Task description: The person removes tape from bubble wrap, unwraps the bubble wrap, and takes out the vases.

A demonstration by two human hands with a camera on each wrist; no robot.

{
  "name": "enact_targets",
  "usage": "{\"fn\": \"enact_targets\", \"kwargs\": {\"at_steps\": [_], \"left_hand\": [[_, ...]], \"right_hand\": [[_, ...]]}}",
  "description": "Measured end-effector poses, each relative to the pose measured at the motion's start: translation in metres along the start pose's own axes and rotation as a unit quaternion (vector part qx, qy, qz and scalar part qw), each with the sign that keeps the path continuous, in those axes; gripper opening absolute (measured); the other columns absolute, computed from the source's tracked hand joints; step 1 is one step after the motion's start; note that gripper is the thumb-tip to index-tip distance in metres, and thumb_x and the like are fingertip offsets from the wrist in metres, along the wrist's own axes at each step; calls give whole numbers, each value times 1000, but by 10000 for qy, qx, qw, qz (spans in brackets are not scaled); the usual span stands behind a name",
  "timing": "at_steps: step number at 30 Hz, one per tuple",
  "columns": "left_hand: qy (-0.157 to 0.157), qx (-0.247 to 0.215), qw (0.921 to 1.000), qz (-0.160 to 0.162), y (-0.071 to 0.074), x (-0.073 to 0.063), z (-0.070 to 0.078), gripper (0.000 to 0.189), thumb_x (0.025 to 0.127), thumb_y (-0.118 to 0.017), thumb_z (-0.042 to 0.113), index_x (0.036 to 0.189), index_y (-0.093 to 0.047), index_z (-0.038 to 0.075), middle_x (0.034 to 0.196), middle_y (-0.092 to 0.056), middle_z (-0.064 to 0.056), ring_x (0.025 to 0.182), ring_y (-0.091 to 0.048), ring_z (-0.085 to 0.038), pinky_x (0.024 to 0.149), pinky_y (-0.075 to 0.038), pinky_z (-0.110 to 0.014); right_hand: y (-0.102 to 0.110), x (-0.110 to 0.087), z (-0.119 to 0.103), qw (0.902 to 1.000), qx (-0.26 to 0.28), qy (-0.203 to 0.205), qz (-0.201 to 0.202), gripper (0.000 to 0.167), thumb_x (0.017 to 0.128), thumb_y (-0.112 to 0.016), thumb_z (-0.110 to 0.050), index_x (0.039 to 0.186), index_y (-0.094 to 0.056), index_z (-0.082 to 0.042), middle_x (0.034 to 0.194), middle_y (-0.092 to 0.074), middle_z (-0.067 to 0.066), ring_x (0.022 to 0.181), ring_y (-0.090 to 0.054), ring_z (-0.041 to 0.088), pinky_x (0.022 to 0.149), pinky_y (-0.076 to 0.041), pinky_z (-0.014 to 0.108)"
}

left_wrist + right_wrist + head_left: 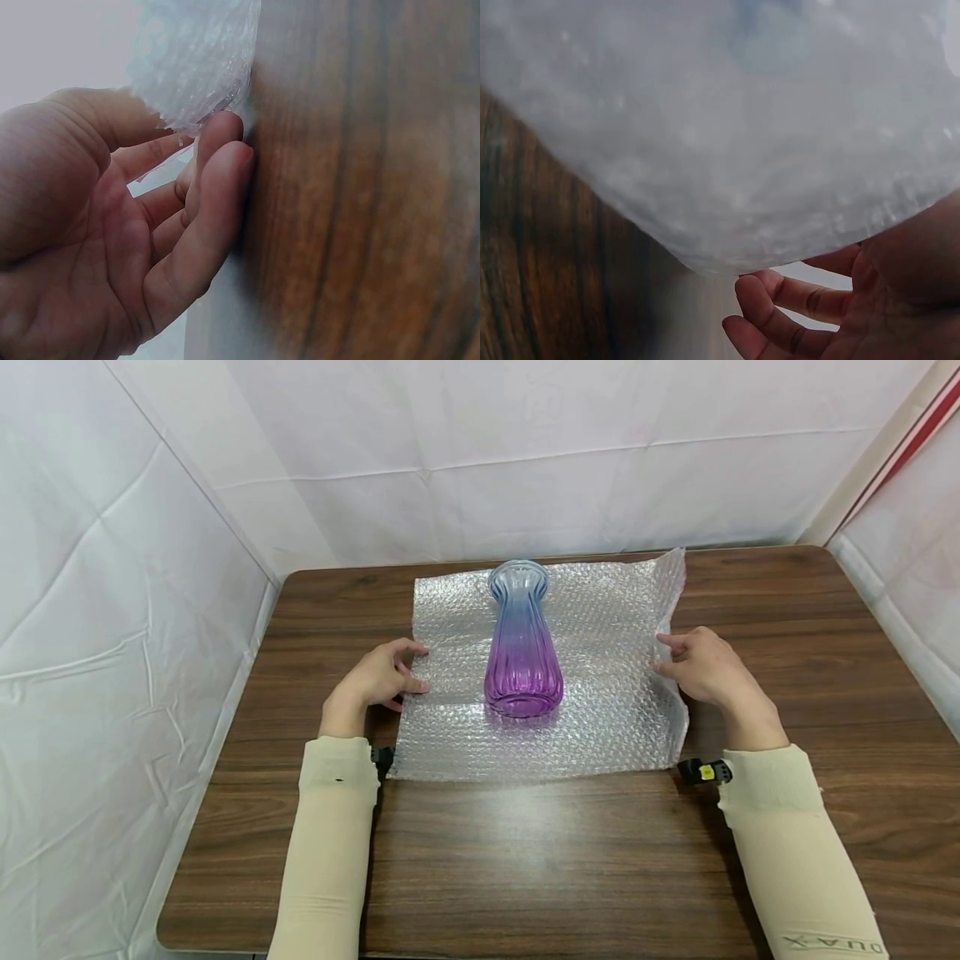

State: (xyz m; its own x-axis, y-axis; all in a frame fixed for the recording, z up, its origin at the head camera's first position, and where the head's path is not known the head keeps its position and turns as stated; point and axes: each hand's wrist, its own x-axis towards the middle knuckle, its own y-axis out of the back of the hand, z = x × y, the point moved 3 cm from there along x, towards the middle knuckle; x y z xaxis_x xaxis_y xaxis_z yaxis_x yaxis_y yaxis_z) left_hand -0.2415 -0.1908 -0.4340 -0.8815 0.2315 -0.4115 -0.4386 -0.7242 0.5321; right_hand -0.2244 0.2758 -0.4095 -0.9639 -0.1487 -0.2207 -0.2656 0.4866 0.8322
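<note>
Both hands are pinching the sides of a clear bubble sheet [607, 677], with their fingers half curled. Taking the glass vase [522, 647] as the middle of a clock, the left hand [371, 677] is sitting near 9 o'clock. Its thumb is lying over the sheet's edge, and some fingers are tucking underneath. The right hand [708, 667] is holding the other edge near 3 o'clock, and that edge is standing up a bit. The sheet's corner near 2 o'clock is curling up too.

The glass vase is lying on its side on the sheet. Its pale blue mouth is pointing to 12 o'clock, and its fat purple bottom is facing 6 o'clock. Each hand is resting well apart from it.

Under the sheet, a dark brown wood table [540, 860] is shining at 6 o'clock. White cloth walls [487, 452] are hanging behind it at 12 o'clock. Two cream sleeves [326, 843] are coming in from 7 and 5 o'clock.
</note>
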Motion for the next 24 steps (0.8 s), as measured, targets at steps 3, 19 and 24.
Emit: {"fn": "enact_targets", "kwargs": {"at_steps": [3, 19, 24], "left_hand": [[-13, 12, 10000, 6, 0, 0, 0, 65, 92, -80, 12, 149, -52, 21, 104, -58, -14, 83, -65, -24, 67, -64, -40], [-61, 28, 9999, 78, 0, 1, -1, 63, 92, -80, 12, 148, -53, 22, 102, -60, -14, 82, -66, -25, 65, -64, -38], [-67, 32, 10000, 55, -1, 1, -1, 64, 92, -80, 12, 149, -52, 21, 101, -60, -14, 82, -66, -24, 65, -64, -39]], "right_hand": [[0, 1, 3, 10000, -6, -31, -38, 58, 102, -64, -24, 153, -47, -1, 136, -53, 36, 125, -50, 50, 96, -46, 65], [2, 3, 14, 9997, 149, -192, 3, 64, 100, -68, -24, 156, -43, -5, 130, -56, 26, 107, -55, 39, 83, -49, 53], [2, 3, 17, 9996, 155, -223, -28, 68, 100, -68, -25, 159, -39, -8, 131, -56, 26, 106, -55, 39, 83, -48, 52]]}}
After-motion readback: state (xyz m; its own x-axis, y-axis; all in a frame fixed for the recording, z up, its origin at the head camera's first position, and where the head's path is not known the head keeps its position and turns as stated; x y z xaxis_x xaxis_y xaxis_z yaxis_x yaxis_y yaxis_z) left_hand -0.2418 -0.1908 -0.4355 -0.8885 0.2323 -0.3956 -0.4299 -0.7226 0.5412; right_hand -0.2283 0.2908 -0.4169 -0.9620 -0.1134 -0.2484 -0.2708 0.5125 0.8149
